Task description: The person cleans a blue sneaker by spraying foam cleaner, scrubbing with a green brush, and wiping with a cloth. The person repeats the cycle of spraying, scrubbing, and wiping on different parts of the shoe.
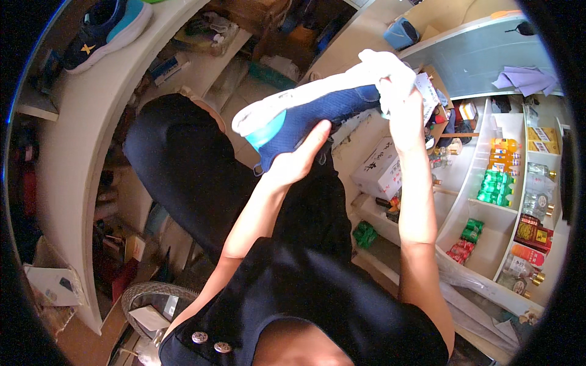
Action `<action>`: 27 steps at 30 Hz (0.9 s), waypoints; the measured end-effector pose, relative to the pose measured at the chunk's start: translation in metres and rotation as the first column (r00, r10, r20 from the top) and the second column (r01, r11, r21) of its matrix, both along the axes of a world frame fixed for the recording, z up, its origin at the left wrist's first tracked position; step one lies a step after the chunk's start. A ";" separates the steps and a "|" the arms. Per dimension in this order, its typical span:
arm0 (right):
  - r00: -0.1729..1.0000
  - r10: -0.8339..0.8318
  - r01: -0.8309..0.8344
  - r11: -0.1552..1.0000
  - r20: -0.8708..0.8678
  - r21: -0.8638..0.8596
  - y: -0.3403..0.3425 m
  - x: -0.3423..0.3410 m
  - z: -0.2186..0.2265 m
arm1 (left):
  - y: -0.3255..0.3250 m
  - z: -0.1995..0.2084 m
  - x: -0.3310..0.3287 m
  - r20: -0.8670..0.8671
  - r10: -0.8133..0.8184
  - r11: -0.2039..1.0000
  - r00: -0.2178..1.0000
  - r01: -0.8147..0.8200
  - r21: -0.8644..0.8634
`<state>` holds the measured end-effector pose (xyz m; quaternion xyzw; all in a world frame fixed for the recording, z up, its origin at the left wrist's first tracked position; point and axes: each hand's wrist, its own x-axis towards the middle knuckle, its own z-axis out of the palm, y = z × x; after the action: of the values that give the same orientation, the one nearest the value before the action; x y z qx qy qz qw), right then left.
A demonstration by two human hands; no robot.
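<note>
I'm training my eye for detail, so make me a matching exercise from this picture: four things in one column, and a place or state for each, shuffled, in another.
1. Left hand
2. Right hand
3. Purple cloth
4. Wheel

A. Picture's lower left
B. Holding white cloth
C. Picture's upper right
D. Gripping a shoe

Pairs: 1-D, 2-B, 3-C, 4-A

The shoe [326,110] has a dark blue upper with fabric-like texture, a white sole, and a turquoise patch near its heel. It is held in the air, its sole turned to the far side, its heel to the left and its toe to the right. The white cloth [395,74] is crumpled, bunched against the shoe's toe end, and hides the tip.
</note>
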<state>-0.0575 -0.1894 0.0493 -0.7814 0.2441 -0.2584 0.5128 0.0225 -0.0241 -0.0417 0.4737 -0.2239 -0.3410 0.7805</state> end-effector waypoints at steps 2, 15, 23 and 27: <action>0.996 -0.027 0.000 0.948 -0.080 -0.319 0.001 0.012 -0.009 | 0.007 0.001 -0.001 -0.024 -0.149 0.989 0.989 0.149 -0.004; 0.965 0.169 -0.255 0.449 -0.199 -0.856 0.020 0.020 -0.002 | 0.005 -0.004 -0.005 0.199 -0.100 0.973 0.975 0.055 0.222; 0.767 -0.387 -0.032 0.773 -0.512 -0.633 -0.112 -0.103 -0.009 | 0.000 -0.010 0.009 -0.323 -0.080 0.996 0.943 0.062 -0.067; 0.987 -0.160 0.159 0.969 0.010 -0.187 -0.068 -0.073 0.031 | -0.002 0.000 0.004 -0.320 -0.025 0.993 0.947 -0.013 -0.116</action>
<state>-0.1301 -0.2575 0.0806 -0.8047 0.2822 -0.3186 0.4138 0.0263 -0.0260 -0.0418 0.3650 -0.1148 -0.4023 0.8317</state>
